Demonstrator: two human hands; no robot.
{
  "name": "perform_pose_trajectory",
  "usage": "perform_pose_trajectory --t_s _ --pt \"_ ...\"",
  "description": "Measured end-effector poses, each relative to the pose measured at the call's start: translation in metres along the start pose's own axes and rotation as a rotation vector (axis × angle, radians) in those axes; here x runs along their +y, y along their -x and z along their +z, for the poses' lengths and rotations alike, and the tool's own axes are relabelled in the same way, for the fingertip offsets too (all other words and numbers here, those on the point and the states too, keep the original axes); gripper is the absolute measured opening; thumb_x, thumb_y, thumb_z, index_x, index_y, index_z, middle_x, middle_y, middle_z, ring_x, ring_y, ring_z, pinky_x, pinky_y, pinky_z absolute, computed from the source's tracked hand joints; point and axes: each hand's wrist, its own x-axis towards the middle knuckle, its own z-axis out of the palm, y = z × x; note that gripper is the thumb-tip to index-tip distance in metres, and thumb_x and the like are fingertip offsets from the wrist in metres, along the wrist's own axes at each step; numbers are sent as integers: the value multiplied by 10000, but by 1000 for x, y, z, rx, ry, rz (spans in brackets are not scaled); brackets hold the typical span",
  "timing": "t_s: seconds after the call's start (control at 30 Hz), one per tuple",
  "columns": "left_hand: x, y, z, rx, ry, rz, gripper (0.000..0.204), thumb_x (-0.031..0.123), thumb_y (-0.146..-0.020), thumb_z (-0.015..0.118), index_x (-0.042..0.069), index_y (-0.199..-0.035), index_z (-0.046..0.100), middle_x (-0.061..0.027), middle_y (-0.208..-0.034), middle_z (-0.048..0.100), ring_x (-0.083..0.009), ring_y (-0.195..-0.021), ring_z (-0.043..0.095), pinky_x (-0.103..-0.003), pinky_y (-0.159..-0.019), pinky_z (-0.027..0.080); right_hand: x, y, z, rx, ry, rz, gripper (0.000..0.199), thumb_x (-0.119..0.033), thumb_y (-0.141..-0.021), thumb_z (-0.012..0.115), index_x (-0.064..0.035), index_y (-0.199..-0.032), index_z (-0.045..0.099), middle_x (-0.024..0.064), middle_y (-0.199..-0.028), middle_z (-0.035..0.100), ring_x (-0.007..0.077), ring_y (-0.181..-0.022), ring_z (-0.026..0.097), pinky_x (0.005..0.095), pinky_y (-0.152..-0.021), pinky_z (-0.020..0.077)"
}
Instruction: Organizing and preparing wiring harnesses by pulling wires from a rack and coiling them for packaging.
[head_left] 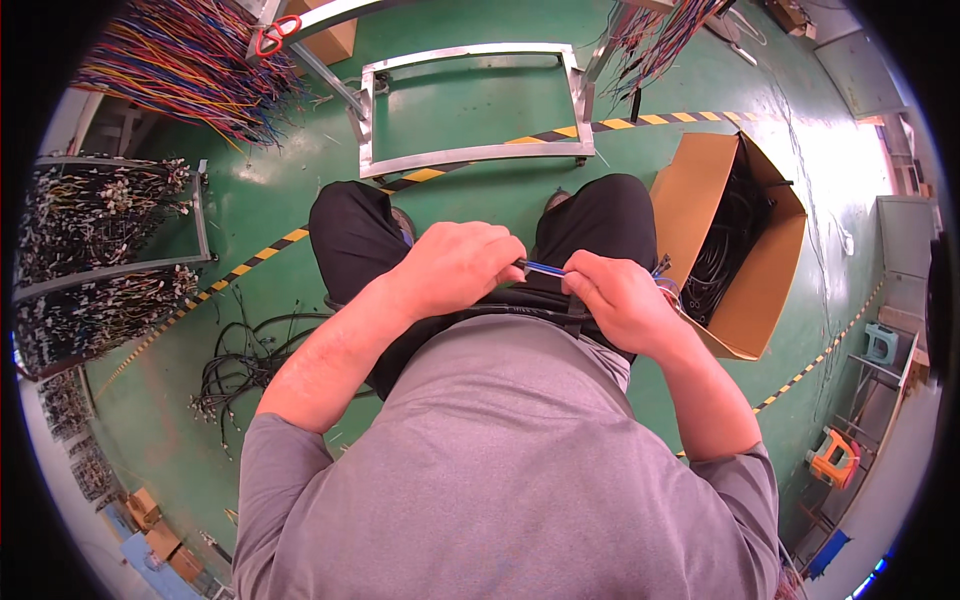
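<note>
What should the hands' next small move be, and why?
Perhaps ease the left hand toward the right hand: the left grips a dark piece where the visible blue strand begins, the right pinches the strand, and a short blue stretch shows between them.

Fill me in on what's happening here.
A person's left hand and right hand are gripping some blue wires, with a short stretch showing between them. To the right is an open cardboard box with black cables inside. To the left, a dark cable tangle lies on the green floor.
</note>
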Motion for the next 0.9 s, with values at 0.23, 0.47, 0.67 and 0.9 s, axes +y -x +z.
perform_pose_trajectory --t_s 0.23,0.47,0.67,0.9 --pt "8 -3 9 30 -46 79 196 200 -865 758 80 -950 628 -76 -839 644 -302 -803 665 -432 -644 523 4 -10 26 72 1 -70 188 -164 -1036 553 8 -968 587 213 -813 631 459 -813 619 510 -736 486" --pt "-5 1 2 12 -112 61 215 202 -857 759 80 -961 618 -70 -836 636 -289 -799 667 -422 -630 520 9 -4 8 58 152 -51 249 -236 -1044 554 -24 -915 574 201 -779 636 440 -772 635 530 -694 487" --pt "1 -7 6 24 -67 115 224 219 -865 760 77 -965 618 -70 -831 634 -294 -804 668 -423 -636 522 1 -15 11 48 180 -108 193 -184 -1016 579 0 -960 591 209 -825 646 445 -826 632 526 -729 489" --pt "-3 -7 0 -3 -117 38 230 244 -874 755 81 -967 623 -71 -834 637 -295 -815 668 -435 -655 526 6 -9 -3 72 176 -32 157 -147 -1018 565 -3 -959 584 199 -835 653 431 -837 637 507 -749 494"
